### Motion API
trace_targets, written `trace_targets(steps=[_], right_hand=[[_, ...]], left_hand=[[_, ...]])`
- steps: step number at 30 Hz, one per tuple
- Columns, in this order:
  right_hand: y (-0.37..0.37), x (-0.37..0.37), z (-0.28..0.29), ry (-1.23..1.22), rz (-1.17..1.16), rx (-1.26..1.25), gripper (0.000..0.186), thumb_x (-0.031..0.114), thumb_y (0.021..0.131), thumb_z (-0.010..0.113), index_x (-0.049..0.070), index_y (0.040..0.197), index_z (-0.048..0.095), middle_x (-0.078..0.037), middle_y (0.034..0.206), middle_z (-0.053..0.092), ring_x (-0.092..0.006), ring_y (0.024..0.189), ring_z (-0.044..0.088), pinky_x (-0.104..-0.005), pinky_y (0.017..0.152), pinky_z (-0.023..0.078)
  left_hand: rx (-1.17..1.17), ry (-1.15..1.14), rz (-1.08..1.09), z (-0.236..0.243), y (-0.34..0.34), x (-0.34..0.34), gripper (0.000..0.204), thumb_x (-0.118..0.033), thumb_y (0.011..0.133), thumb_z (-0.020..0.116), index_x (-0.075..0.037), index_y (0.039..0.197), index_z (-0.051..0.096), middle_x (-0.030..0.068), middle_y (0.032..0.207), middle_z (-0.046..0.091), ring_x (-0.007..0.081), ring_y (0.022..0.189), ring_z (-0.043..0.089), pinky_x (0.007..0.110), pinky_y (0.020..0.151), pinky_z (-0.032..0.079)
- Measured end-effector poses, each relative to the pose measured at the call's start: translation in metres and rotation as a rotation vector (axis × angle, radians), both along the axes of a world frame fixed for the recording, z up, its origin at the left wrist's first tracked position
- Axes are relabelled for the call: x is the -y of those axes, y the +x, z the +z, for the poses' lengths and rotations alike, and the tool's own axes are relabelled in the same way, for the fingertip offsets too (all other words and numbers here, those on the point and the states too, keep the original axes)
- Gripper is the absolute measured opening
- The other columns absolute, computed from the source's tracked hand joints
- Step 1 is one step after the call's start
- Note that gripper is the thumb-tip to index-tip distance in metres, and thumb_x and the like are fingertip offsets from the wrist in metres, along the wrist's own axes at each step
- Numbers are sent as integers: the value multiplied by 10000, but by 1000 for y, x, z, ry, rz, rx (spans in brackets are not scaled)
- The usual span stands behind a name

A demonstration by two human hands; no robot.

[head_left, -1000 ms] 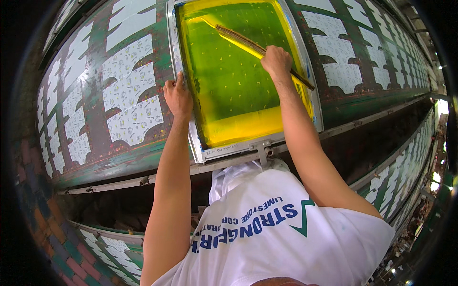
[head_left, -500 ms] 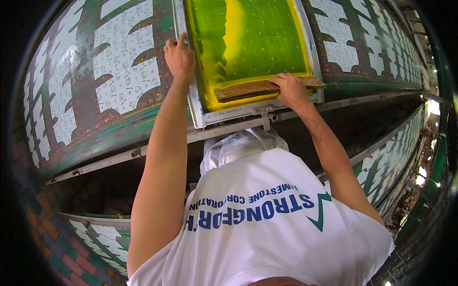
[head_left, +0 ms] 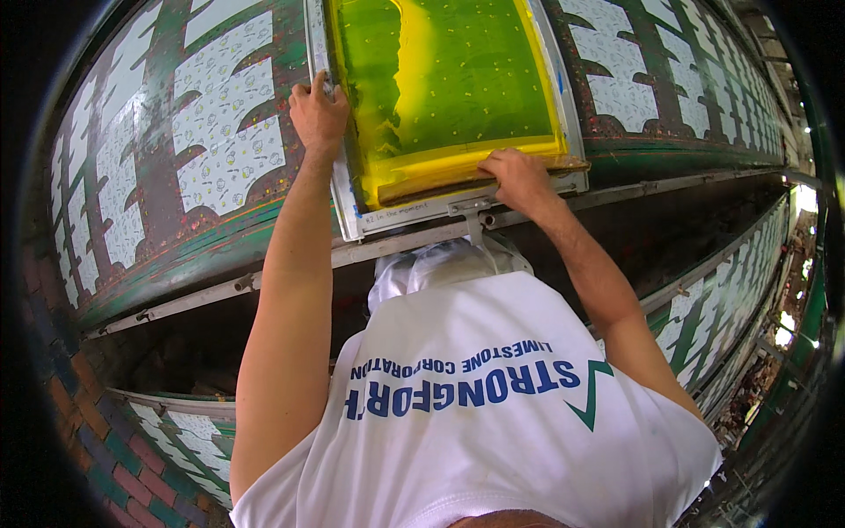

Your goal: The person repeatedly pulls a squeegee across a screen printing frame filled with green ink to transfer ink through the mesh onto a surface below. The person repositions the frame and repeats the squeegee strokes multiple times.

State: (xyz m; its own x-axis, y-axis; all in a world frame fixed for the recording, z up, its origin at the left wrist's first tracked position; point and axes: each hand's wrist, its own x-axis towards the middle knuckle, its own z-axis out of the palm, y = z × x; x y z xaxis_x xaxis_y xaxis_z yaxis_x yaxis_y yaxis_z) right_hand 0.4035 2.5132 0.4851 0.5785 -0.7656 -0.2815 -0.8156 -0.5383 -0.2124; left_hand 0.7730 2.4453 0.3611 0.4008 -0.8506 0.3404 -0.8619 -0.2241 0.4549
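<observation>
A screen-printing frame (head_left: 576,132) with pale metal sides lies across the printing table in front of me. Its green mesh (head_left: 480,88) carries a streak of yellow ink (head_left: 415,70), with more yellow along the near end. My left hand (head_left: 319,119) is closed on the frame's left side. In my right hand (head_left: 521,182) is a squeegee with a worn wooden handle (head_left: 431,187), lying crosswise at the near end inside the frame. My fingers hide part of its right half, and its blade cannot be seen.
White cut fabric pieces with small prints (head_left: 229,114) lie on the dark table left of the frame; similar pieces (head_left: 616,88) lie to the right. A metal rail (head_left: 189,301) runs along the table's near edge. Behind it is a dark gap, then another table with pieces (head_left: 189,440).
The squeegee has tipped, showing a narrower side, and come closer to the frame's near edge with my right hand. Frame and left hand appear slightly farther left.
</observation>
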Motion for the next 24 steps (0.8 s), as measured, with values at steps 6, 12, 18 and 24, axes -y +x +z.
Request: trace_targets(steps=[6, 12, 18, 24], right_hand=[[-21, -10, -2, 33, 110, 161, 428, -1, 816, 685, 59, 1239, 708, -119, 1187, 692, -332, 1133, 673, -462, 923, 580], [-50, -13, -5, 195, 295, 251, 550, 41, 870, 661, -32, 1411, 592, -218, 1418, 607, -376, 1335, 581, -456, 1102, 502], [-97, -3, 1, 353, 245, 540, 579, 52, 868, 707, -22, 1424, 561, -223, 1426, 607, -393, 1360, 569, -456, 1138, 481], [-166, 63, -7, 74, -326, 574, 502, 161, 930, 722, -45, 1374, 611, -220, 1279, 686, -403, 1184, 677, -466, 1028, 549]], left_hand=[[34, -21, 14, 1, 2, 3, 439, -315, 874, 796, -186, 1292, 747, 167, 1058, 636, 373, 1027, 646, 484, 903, 546], [64, 35, 36, 4, 0, 4, 418, -302, 908, 782, -191, 1309, 738, 167, 1078, 642, 376, 1069, 635, 475, 948, 531], [66, 140, 77, 12, -6, 4, 399, -289, 940, 759, -200, 1328, 729, 114, 1095, 626, 331, 1071, 627, 455, 962, 520], [62, 215, 101, 19, -8, -3, 409, -283, 957, 743, -190, 1355, 719, 106, 1109, 616, 315, 1059, 628, 442, 957, 521]])
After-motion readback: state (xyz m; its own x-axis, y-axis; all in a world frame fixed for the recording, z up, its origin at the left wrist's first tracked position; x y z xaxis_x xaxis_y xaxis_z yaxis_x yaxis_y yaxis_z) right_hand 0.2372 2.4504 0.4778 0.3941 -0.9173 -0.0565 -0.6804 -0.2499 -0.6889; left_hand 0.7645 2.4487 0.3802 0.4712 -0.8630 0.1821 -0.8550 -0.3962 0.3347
